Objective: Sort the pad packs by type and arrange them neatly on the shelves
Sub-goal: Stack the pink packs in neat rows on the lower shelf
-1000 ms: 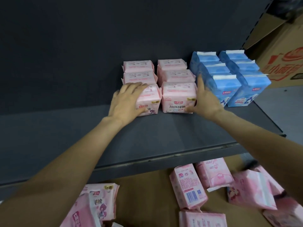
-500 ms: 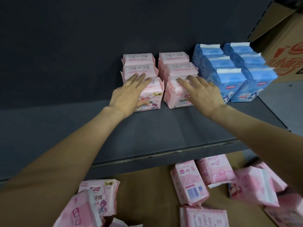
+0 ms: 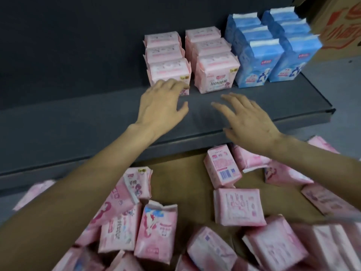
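Both hands hang over the dark shelf (image 3: 97, 130), palms down, holding nothing. The left hand (image 3: 162, 102) has its fingers loosely bent, the tips at the lower front of the nearest pink pack (image 3: 169, 73); whether they touch it I cannot tell. The right hand (image 3: 248, 122) is spread, fingers straight, clear of the packs and near the shelf's front edge. On the shelf stand two rows of pink packs, three deep, the right row (image 3: 216, 72) just beside the left. Against them on the right stand two rows of blue packs (image 3: 273, 53), also three deep and taller. Below the shelf, on a brown surface (image 3: 187, 173), loose pink packs (image 3: 238, 206) lie jumbled at all angles, some overlapping. A cardboard box (image 3: 340, 26) with red print sits at upper right.
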The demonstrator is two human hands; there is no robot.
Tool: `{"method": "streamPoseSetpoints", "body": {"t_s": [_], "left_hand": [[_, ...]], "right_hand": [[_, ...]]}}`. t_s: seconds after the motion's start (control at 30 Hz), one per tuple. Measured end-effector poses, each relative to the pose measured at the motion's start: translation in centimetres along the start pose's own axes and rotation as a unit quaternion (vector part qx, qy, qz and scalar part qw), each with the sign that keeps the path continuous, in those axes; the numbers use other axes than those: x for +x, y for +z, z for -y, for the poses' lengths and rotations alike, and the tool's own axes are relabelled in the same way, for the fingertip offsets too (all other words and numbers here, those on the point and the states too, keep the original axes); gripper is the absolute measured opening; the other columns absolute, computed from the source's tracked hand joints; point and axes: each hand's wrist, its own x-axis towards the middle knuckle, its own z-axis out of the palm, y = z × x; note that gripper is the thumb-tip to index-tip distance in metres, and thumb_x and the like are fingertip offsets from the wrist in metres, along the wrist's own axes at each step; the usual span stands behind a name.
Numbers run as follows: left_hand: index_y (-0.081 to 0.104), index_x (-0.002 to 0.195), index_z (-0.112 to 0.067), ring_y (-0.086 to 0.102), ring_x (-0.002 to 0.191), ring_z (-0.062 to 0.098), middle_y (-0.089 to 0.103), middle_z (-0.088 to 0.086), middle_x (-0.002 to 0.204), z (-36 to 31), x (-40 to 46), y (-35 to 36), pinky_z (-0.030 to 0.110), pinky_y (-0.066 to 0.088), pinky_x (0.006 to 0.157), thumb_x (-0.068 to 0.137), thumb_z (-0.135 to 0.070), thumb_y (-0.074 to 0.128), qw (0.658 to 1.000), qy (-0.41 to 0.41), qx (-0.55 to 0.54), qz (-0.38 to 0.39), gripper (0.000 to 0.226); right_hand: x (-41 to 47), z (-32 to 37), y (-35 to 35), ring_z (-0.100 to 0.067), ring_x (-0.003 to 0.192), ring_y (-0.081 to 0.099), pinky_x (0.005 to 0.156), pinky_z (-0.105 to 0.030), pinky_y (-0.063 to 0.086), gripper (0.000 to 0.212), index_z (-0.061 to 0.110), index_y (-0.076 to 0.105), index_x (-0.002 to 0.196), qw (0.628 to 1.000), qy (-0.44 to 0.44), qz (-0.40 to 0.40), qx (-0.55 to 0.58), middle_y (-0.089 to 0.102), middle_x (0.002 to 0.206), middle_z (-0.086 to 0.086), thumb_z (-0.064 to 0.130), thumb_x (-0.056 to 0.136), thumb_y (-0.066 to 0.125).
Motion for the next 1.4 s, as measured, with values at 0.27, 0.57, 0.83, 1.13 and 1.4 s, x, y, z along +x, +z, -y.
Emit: {"method": "streamPoseSetpoints", "body": {"t_s": [0.27,0.57,0.83,1.13,1.4], "left_hand": [[0.067,0.11,-0.022,0.062,0.097,0.024,0.069,-0.001,0.103,2.7,-14.0,-2.3,0.032,0.044,0.079,0.083,-0.042,0.05,0.99,0.003,0.031,0.135,0.038],[0.009,0.151,-0.033,0.037,0.132,0.026,0.037,0.004,0.147,9.9,-25.7,-2.7,0.042,0.025,0.112,0.069,-0.068,0.067,0.941,-0.185,0.066,0.277,0.107],[0.011,0.15,-0.032,0.039,0.124,0.022,0.037,0.004,0.14,9.3,-26.4,-1.7,0.037,0.04,0.096,0.073,-0.069,0.061,0.937,-0.287,0.043,0.193,0.099],[0.015,0.151,-0.027,0.03,0.132,0.02,0.028,0.004,0.148,5.5,-22.2,2.0,0.033,0.036,0.101,0.076,-0.059,0.068,0.955,-0.225,-0.08,0.177,0.097],[0.014,0.152,-0.025,0.013,0.146,0.024,0.007,0.002,0.16,5.1,-22.6,3.5,0.042,0.026,0.113,0.088,-0.051,0.058,0.939,-0.214,-0.054,0.264,0.082]], "right_hand": [[-6.7,8.0,4.0,-0.034,0.097,0.062,0.087,-0.045,0.049,0.037,0.013,0.067,0.107,0.982,-0.086,0.121,0.114,0.068,0.102,-0.009,0.032,0.076,0.07],[-1.8,19.5,5.8,-0.019,0.134,0.033,0.109,-0.033,0.03,0.059,0.022,0.035,0.142,0.954,-0.154,0.177,0.185,0.037,0.147,-0.001,0.045,0.091,0.054],[1.4,23.1,9.6,-0.024,0.137,0.029,0.111,-0.038,0.026,0.081,0.024,0.027,0.141,0.958,-0.06,0.223,0.169,0.032,0.149,-0.007,0.054,0.078,0.068],[-3.8,15.2,6.1,-0.022,0.121,0.04,0.099,-0.035,0.041,0.074,0.026,0.03,0.138,0.974,-0.022,0.225,0.021,0.042,0.134,-0.006,0.063,0.08,0.058],[-6.6,12.3,3.1,-0.023,0.123,0.033,0.09,-0.036,0.042,0.088,0.024,0.04,0.136,0.958,0.011,0.265,0.11,0.039,0.13,-0.007,0.071,0.064,0.055]]}}
